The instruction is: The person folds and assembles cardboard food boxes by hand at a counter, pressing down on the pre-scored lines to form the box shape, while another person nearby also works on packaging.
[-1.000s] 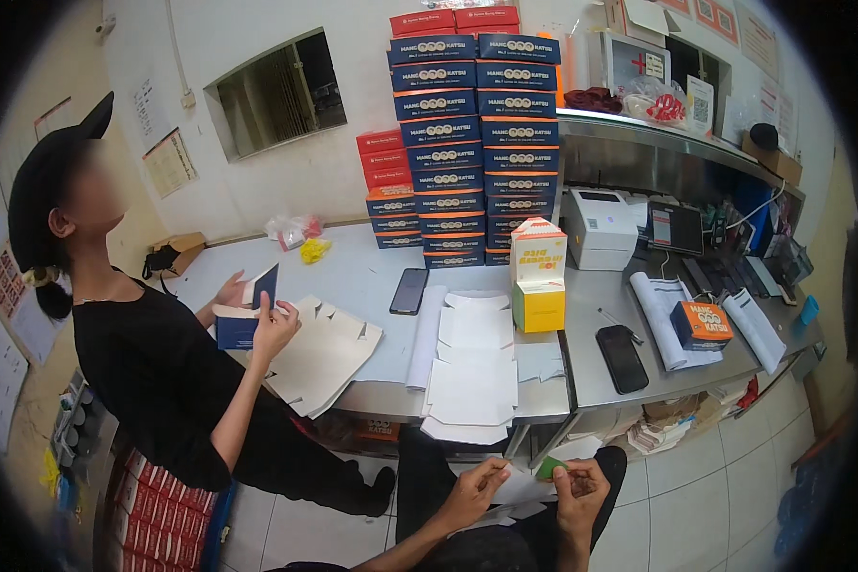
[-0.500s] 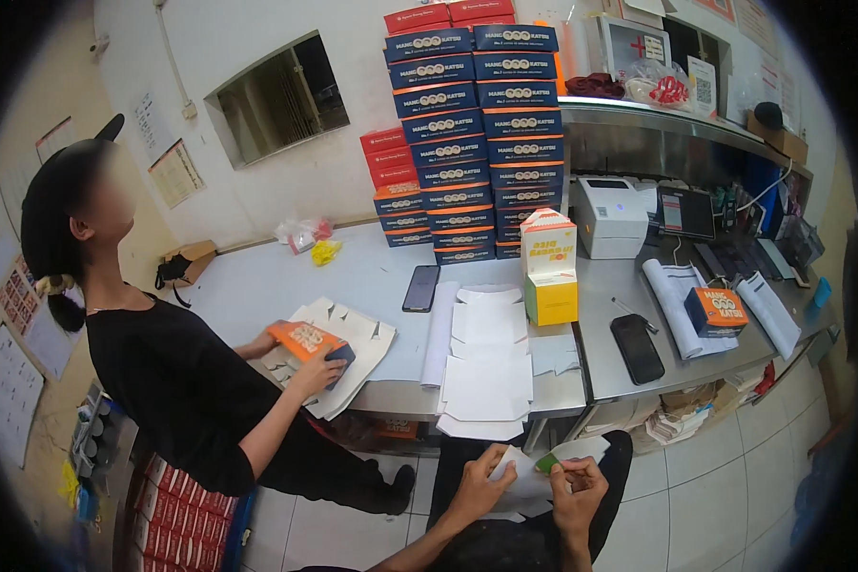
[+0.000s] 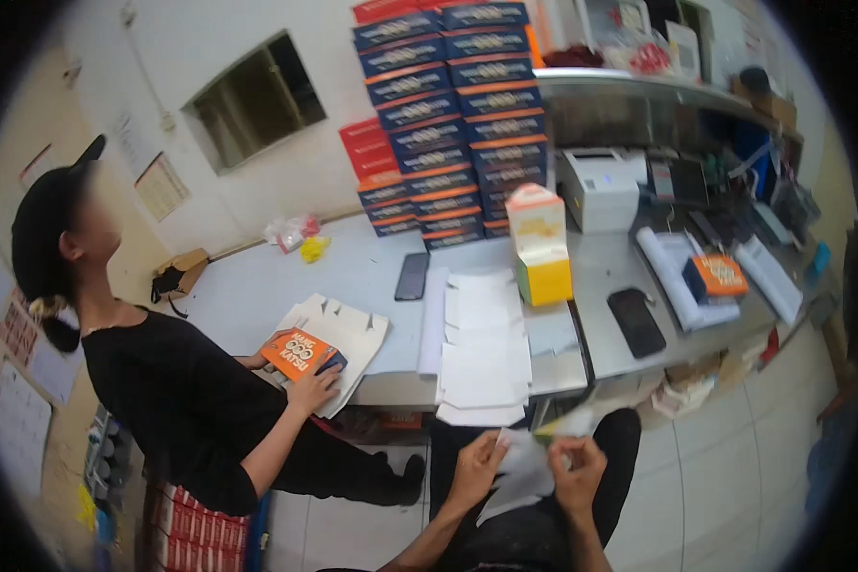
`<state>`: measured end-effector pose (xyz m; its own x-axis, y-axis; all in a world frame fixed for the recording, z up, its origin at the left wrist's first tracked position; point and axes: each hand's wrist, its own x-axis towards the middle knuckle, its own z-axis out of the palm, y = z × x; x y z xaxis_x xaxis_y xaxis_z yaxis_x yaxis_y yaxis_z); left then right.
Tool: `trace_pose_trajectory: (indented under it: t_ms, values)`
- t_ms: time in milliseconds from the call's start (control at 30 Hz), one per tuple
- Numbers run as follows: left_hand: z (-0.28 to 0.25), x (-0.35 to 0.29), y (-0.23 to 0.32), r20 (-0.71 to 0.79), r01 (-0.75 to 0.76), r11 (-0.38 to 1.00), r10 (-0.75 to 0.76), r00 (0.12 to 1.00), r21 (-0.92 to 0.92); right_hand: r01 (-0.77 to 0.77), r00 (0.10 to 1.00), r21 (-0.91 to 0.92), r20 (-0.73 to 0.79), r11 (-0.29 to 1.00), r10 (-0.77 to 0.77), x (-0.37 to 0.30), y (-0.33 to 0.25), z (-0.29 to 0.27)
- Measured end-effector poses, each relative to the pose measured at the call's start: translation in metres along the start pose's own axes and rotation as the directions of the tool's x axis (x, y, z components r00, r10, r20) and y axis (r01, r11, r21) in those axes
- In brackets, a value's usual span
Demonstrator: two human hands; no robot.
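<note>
Over my lap, my left hand (image 3: 477,467) pinches one side of a thin white carton blank (image 3: 521,470). My right hand (image 3: 578,469) grips its other side with fingers closed, where a bit of green and yellow print shows. The sheet is partly unfolded and blurred. Just beyond my hands, flat white carton blanks (image 3: 484,357) lie on the table and stick out over its edge. Behind them stands a folded yellow, green and white carton (image 3: 544,276) with a raised back.
A person in black on the left holds an orange and navy box (image 3: 300,355) over flat white blanks (image 3: 367,329). Tall stacks of navy boxes (image 3: 419,148) stand at the back. Two phones (image 3: 412,276), a white printer (image 3: 601,191) and another orange box (image 3: 717,276) rest on the tables.
The view has shifted slightly. In my hands the blank has turned and its white part hangs lower. The other person's box has tipped to show its orange top.
</note>
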<state>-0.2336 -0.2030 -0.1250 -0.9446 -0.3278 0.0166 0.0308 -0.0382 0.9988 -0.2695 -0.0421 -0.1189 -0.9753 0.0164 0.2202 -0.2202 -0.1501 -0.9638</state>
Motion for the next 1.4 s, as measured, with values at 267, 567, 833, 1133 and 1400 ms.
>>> trace_pose_trajectory:
  t_ms: [267,567,833,1133,1400]
  values:
    - [0.007,-0.004,0.044,0.289,-0.167,0.984,0.142,0.947,0.063,-0.057,0.998,0.192,0.005,0.980,0.057,0.002,0.002,-0.003]
    - [0.020,0.013,0.012,-0.094,-0.163,0.961,0.187,0.978,0.223,-0.075,0.994,0.171,0.097,0.982,0.059,-0.007,0.000,-0.003]
    - [0.030,0.023,-0.002,-0.059,-0.061,0.997,0.064,0.996,0.046,-0.036,0.995,0.073,0.096,0.997,0.029,-0.001,0.016,0.001]
    - [0.007,0.020,0.005,0.125,-0.008,0.999,0.003,0.992,0.037,-0.076,0.997,0.059,0.036,0.995,0.074,0.004,0.014,-0.008]
    - [0.025,0.018,0.016,0.202,-0.175,0.984,0.167,0.965,0.021,-0.060,0.997,0.020,0.057,0.998,0.059,0.007,0.004,-0.013]
